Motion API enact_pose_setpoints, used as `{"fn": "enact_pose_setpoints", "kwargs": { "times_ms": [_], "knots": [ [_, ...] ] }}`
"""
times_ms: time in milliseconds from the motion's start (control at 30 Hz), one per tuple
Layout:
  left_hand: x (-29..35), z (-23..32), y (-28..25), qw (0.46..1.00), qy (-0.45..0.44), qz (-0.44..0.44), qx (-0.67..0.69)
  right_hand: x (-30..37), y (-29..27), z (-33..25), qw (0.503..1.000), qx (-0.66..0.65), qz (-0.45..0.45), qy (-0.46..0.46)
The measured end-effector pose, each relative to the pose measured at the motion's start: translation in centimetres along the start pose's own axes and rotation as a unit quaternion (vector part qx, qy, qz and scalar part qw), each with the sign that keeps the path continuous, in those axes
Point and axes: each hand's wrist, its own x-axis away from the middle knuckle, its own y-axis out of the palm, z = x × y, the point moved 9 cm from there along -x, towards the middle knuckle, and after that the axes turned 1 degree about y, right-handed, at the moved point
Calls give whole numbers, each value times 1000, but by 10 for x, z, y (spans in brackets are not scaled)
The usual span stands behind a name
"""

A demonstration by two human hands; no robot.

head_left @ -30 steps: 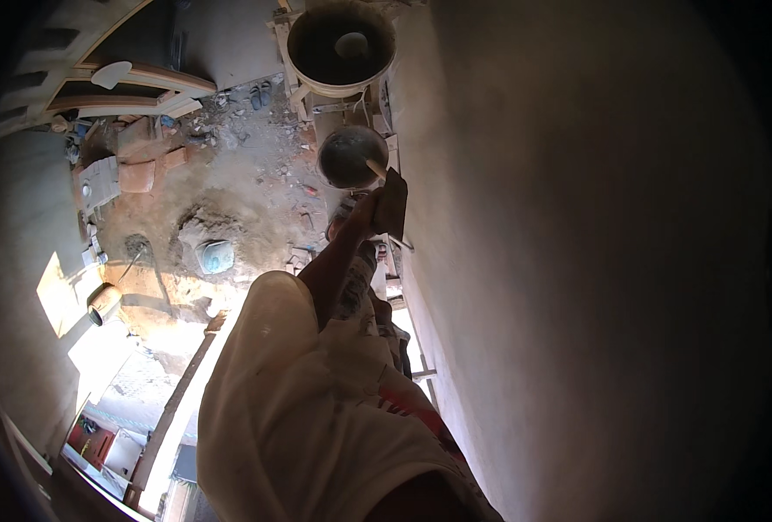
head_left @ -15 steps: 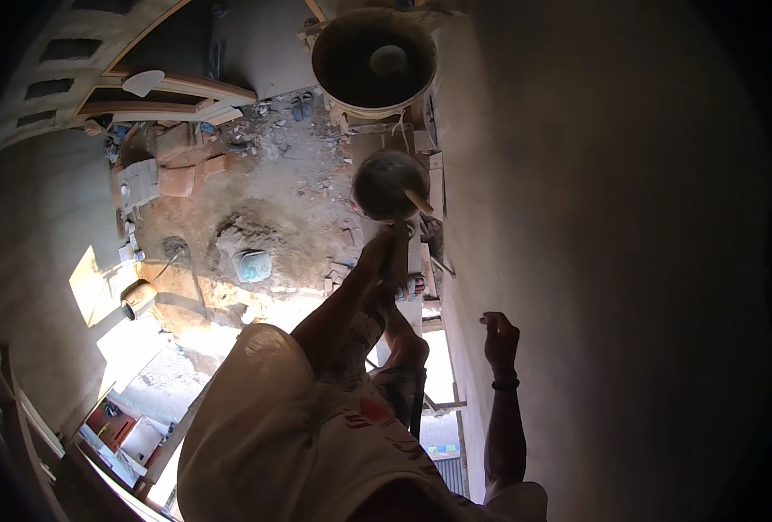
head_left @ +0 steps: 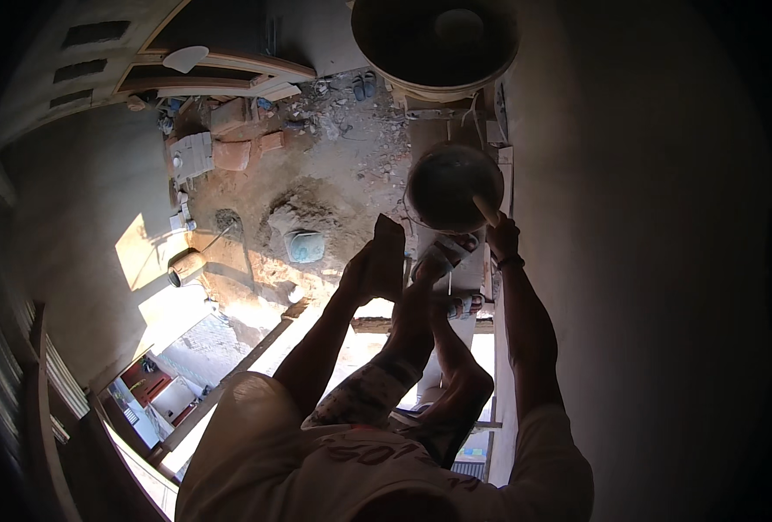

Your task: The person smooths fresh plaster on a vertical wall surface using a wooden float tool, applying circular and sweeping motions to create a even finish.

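My left hand [head_left: 357, 277] is closed on a dark, flat rectangular board [head_left: 389, 252], probably a plasterer's float, held beside my legs. Ahead of my feet is a round, dark bucket [head_left: 443, 165], its contents too dark to make out. From it a wooden handle [head_left: 486, 210] sticks out toward me. My right hand [head_left: 503, 238] is at the end of that handle, fingers wrapped round it, beside the wall. Whatever tool the handle belongs to is hidden in the bucket's shade.
A larger round tub [head_left: 390, 76] stands beyond the bucket. My sandalled feet [head_left: 464, 306] are on a narrow raised plank [head_left: 464, 277] along the plastered wall [head_left: 630, 261]. Far below, the floor holds a mortar heap [head_left: 303, 207], a light-blue bag [head_left: 305, 246] and a toppled bucket [head_left: 186, 267].
My right hand has moved forward from beside the wall and taken hold of the wooden handle. My left hand has swung left of my legs with the board. The view has shifted.
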Motion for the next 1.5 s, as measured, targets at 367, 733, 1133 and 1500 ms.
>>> {"fn": "enact_pose_setpoints", "kwargs": {
  "times_ms": [367, 733, 1133, 1500],
  "knots": [
    [-20, -8, 23, 971, -79, 81, 211, -26, 49, -40, 993, -86, -75, 12],
    [-60, -46, 30, 950, -124, 57, 282, -5, 26, -30, 992, -42, 3, -118],
    [-122, -93, 38, 952, -46, -25, 301, 69, -31, -34, 992, -2, 57, -116],
    [-136, -79, 56, 909, -1, -26, -415, 75, -33, -5, 963, -256, -7, -79]
  ]
}}
